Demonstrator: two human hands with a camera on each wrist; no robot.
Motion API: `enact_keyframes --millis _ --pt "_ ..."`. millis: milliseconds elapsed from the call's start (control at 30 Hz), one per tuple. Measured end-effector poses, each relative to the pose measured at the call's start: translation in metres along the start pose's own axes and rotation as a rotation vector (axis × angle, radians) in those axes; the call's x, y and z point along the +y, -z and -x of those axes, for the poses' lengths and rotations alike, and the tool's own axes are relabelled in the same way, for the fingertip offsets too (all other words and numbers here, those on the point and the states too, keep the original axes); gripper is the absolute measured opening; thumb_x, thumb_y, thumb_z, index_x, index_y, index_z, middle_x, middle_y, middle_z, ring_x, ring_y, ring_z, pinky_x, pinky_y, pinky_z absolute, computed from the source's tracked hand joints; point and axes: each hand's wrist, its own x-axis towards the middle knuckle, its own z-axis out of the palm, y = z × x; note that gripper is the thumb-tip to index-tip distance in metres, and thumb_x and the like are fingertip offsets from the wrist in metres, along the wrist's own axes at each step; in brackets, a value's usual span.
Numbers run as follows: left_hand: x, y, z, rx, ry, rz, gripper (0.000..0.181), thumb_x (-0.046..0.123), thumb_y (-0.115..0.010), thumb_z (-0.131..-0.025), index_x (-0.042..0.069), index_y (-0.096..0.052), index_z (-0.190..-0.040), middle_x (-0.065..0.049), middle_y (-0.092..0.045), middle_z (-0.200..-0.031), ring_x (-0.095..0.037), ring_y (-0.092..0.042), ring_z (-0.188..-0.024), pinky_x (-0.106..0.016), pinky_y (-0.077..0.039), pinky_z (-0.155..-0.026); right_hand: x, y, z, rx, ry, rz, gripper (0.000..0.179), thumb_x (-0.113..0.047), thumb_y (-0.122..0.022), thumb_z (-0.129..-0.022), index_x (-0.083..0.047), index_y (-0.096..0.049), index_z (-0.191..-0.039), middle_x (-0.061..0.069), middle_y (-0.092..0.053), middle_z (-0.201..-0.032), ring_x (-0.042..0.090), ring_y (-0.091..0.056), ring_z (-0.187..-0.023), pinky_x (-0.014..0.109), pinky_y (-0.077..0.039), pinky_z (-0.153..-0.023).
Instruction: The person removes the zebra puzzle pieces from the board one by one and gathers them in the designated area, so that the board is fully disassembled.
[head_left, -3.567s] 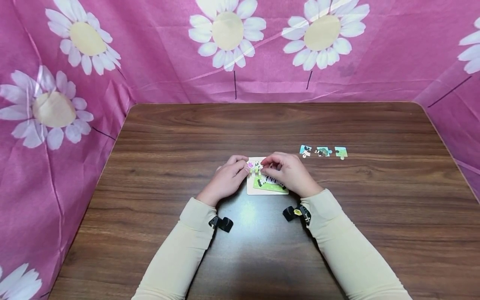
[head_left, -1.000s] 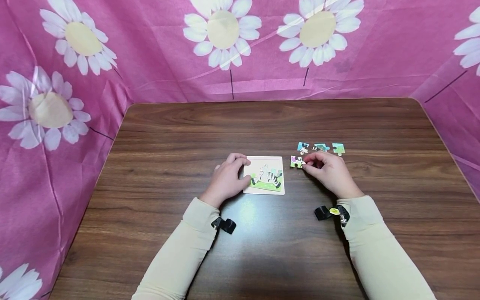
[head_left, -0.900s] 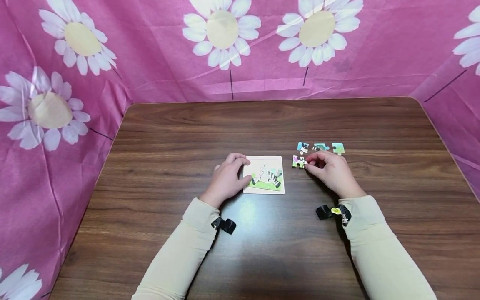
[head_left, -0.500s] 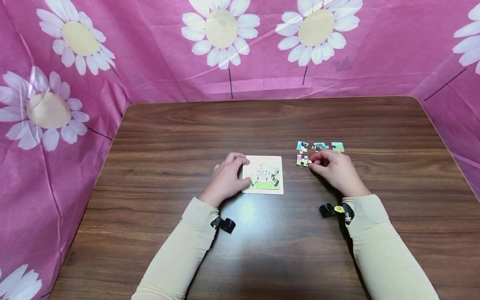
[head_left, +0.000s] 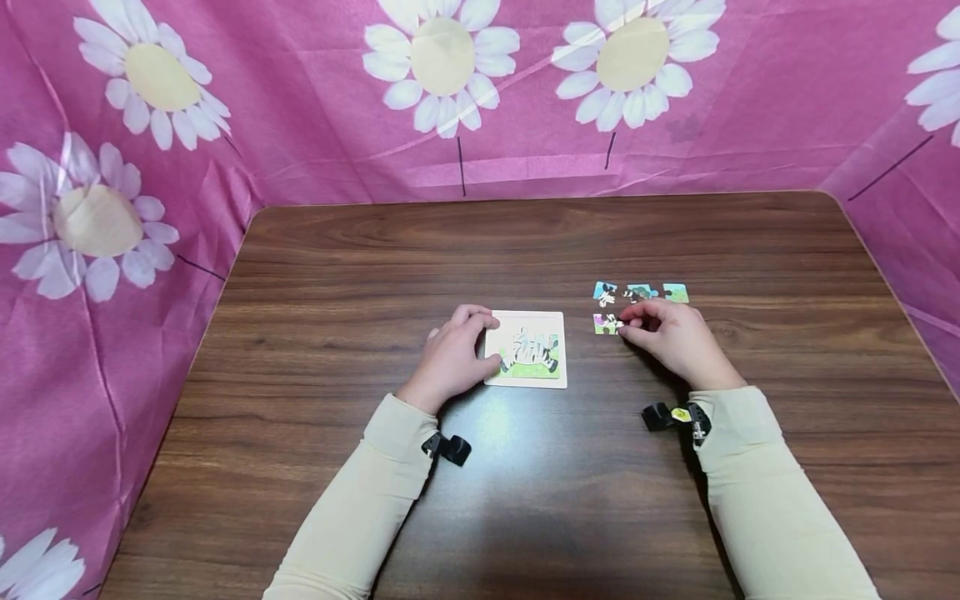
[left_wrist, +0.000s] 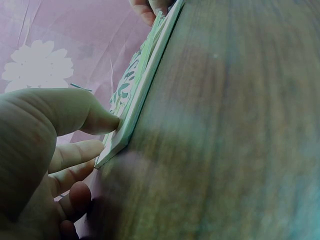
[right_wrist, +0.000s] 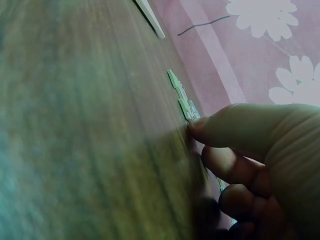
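Note:
In the head view a square puzzle board [head_left: 525,319] with a pale rim lies mid-table. Joined zebra pieces [head_left: 531,354] fill its lower part, while its upper part shows bare. My left hand [head_left: 450,357] holds the board's left side, the thumb on its near left part and fingertips at the upper left edge. To the right, my right hand [head_left: 671,340] pinches the right end of a small puzzle piece [head_left: 605,323] with pink, green and zebra print. In the right wrist view the thumb [right_wrist: 205,127] presses at that piece's end, low over the table.
Just beyond the pinched piece, three loose puzzle pieces lie in a row: a zebra-head one [head_left: 604,292], a blue-green one [head_left: 640,292] and a green one [head_left: 675,292]. The brown wooden table [head_left: 337,275] ends at a pink flowered cloth [head_left: 315,100].
My right hand has carried the piece from the board rightward to just below the loose row. The zebra pieces on the board now sit straighter. My left hand has stayed at the board.

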Motion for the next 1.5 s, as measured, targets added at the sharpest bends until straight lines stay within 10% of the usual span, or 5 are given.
enact_keyframes --millis 467,700,1000,1500 --pt "-0.002 0.006 -0.003 0.008 0.0 -0.013 0.05 0.028 -0.072 -0.08 0.015 -0.063 -0.128 0.0 -0.049 -0.142 -0.022 -0.053 -0.126 -0.045 -0.038 -0.092 -0.009 -0.005 -0.007 0.046 0.01 -0.077 0.011 -0.017 -0.071 -0.091 -0.008 -0.076 -0.095 0.006 -0.071 -0.089 0.018 -0.056 -0.078 0.024 -0.039 -0.07" --pt "0.0 -0.003 0.003 -0.012 0.009 -0.015 0.051 0.034 -0.073 -0.082 0.015 -0.064 -0.128 0.0 -0.05 -0.14 -0.022 -0.054 -0.125 -0.047 -0.038 -0.095 -0.036 -0.028 0.002 0.106 0.191 -0.157 0.006 -0.007 -0.076 -0.086 -0.009 -0.077 -0.091 -0.002 -0.068 -0.082 0.011 -0.054 -0.072 0.02 -0.04 -0.065" --pt "0.004 -0.012 0.01 -0.023 0.017 -0.001 0.052 0.036 -0.079 -0.08 0.014 -0.064 -0.125 0.0 -0.051 -0.139 -0.023 -0.055 -0.123 -0.047 -0.039 -0.093 -0.082 -0.056 0.005 -0.166 0.26 -0.074 0.022 -0.016 -0.075 -0.087 -0.004 -0.073 -0.105 -0.009 -0.058 -0.074 0.006 -0.052 -0.066 0.03 -0.047 -0.067" --pt "0.001 -0.002 0.003 0.008 -0.013 -0.025 0.054 0.036 -0.079 -0.08 0.014 -0.064 -0.126 -0.002 -0.051 -0.14 -0.024 -0.055 -0.123 -0.047 -0.04 -0.09 -0.1 -0.06 -0.017 -0.297 0.161 -0.015 0.034 -0.017 -0.076 -0.083 -0.002 -0.068 -0.113 -0.007 -0.054 -0.068 0.008 -0.049 -0.06 0.03 -0.042 -0.063"
